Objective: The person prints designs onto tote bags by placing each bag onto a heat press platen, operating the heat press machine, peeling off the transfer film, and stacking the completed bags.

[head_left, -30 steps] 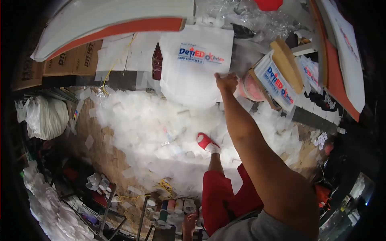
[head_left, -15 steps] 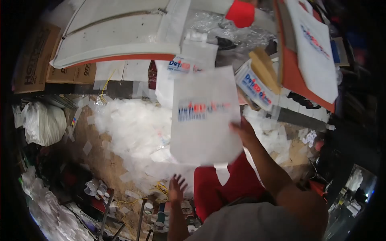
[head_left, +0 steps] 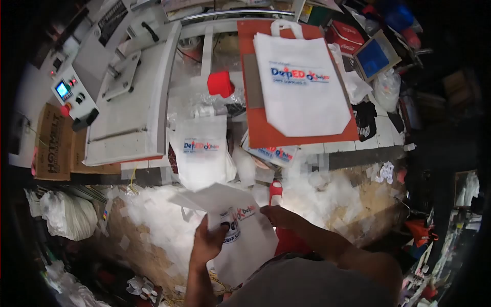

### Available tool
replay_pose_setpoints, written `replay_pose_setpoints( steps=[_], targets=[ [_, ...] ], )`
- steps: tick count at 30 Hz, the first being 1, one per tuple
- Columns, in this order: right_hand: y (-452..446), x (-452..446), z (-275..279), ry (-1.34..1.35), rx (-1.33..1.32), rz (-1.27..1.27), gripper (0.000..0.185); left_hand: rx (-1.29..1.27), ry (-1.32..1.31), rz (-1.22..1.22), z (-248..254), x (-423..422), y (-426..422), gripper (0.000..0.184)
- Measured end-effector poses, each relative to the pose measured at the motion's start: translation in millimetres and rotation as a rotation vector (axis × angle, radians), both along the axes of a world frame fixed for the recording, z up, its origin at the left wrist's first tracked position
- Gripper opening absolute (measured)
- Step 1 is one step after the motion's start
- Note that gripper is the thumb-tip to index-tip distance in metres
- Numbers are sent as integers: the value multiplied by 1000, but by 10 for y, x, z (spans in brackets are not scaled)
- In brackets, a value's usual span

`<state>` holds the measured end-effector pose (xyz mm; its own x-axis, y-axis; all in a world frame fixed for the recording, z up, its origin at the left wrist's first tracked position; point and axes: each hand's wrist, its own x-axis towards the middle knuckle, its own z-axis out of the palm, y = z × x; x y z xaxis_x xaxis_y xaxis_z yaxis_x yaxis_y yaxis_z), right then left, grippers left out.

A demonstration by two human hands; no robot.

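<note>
A white printed tote bag (head_left: 238, 256) is held low in front of my body, its upper part folded over and its blue and red lettering tilted. My left hand (head_left: 207, 239) grips the bag's left edge, thumb on the print. On the opposite edge, my right hand (head_left: 276, 215) pinches the material. Beyond it, a second white tote bag (head_left: 307, 105) lies flat, handles away from me, on an orange press bed (head_left: 245, 77). Another printed white bag (head_left: 202, 166) hangs over the bench edge, just past the held one.
At the left stands a heat press (head_left: 130, 102) with a lit control panel (head_left: 63, 90) and cardboard boxes (head_left: 53, 148) beside it. A red object (head_left: 220, 84) sits between the press parts. White material (head_left: 153, 215) covers much of the floor. A framed screen (head_left: 376, 56) leans at the right.
The held bag has come down toward my body and folded over. My left hand, open and apart before, now grips its left edge. The view has shifted, showing more of the press.
</note>
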<state>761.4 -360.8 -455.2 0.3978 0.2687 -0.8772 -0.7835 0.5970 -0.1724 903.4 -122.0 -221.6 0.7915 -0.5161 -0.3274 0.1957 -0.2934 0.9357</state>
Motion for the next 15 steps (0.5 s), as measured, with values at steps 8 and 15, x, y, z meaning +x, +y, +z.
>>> replay_pose_setpoints(
  steps=[8,15],
  targets=[
    [-1212,777,2706,-946,-203,-188,90,-354,-308,362,1241,432,-302,46],
    [-2648,1577,4060,-1220,-916,-350,59,-269,-816,189,2080,1543,-2161,52]
  ],
)
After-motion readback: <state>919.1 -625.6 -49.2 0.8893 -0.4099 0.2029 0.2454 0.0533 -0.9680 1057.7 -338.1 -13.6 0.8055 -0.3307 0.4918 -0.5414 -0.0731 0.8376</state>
